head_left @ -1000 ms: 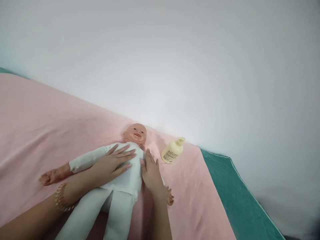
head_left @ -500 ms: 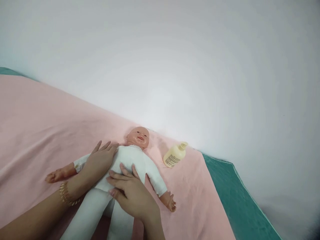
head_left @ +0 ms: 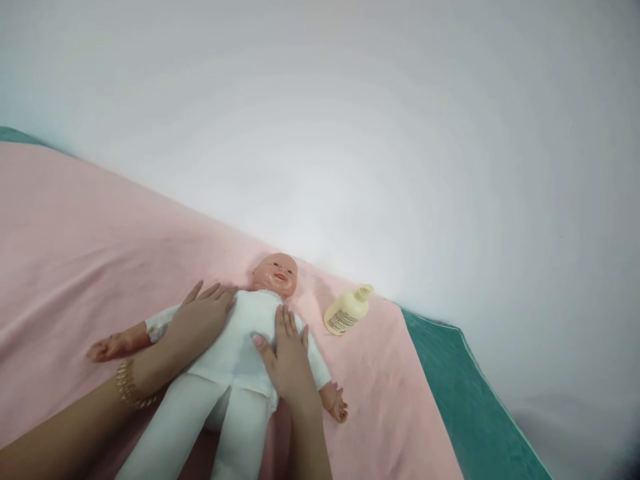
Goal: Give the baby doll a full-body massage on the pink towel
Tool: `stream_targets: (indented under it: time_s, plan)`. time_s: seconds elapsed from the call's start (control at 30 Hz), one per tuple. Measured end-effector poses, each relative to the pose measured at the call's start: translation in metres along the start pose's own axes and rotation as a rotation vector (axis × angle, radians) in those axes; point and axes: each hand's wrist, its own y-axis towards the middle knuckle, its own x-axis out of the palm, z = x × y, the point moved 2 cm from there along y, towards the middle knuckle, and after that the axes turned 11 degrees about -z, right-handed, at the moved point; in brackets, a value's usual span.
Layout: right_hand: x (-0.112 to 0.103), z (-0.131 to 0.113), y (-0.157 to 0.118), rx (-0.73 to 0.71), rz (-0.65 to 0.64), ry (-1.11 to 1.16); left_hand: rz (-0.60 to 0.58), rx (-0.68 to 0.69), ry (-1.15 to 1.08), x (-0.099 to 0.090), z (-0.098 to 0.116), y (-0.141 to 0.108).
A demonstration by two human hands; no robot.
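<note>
A baby doll (head_left: 250, 343) with a white cloth body lies on its back, its head toward the wall and its legs toward me. My left hand (head_left: 203, 320) rests flat along the doll's shoulder and side at the left, fingers stretched out, a coiled bracelet (head_left: 131, 383) on the wrist. On the other side my right hand (head_left: 290, 353) lies on the doll's chest and flank, fingers pointing toward its shoulder and the thumb spread inward. Neither hand grips anything. Right of the doll stands a pale yellow pump bottle (head_left: 347, 312), touched by neither hand.
A pink cloth (head_left: 125, 227) lies under the doll and bottle. Beneath it a green cover (head_left: 465, 387) shows at the right and far left. A plain white wall (head_left: 320, 133) rises directly behind the doll's head.
My right hand has moved from across the doll's belly up and right to the side of its chest. The left hand has stayed in place.
</note>
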Motion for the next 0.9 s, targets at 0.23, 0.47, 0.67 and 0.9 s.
stream_targets:
  time_s: [0.23,0.47,0.67,0.9]
  plan:
    - [-0.022,0.016,-0.019,0.092,-0.146,0.038,-0.120,0.173,-0.443,-0.015,0.007,0.003]
    - [-0.025,0.026,-0.018,0.078,-0.210,0.059,-0.469,0.644,-0.696,-0.055,0.039,-0.020]
    - [-0.026,0.030,-0.017,0.072,-0.221,0.061,-0.558,0.695,-0.672,-0.062,0.058,-0.029]
    - [-0.027,0.028,-0.017,0.065,-0.228,0.102,-0.389,0.534,-0.447,-0.036,0.039,-0.016]
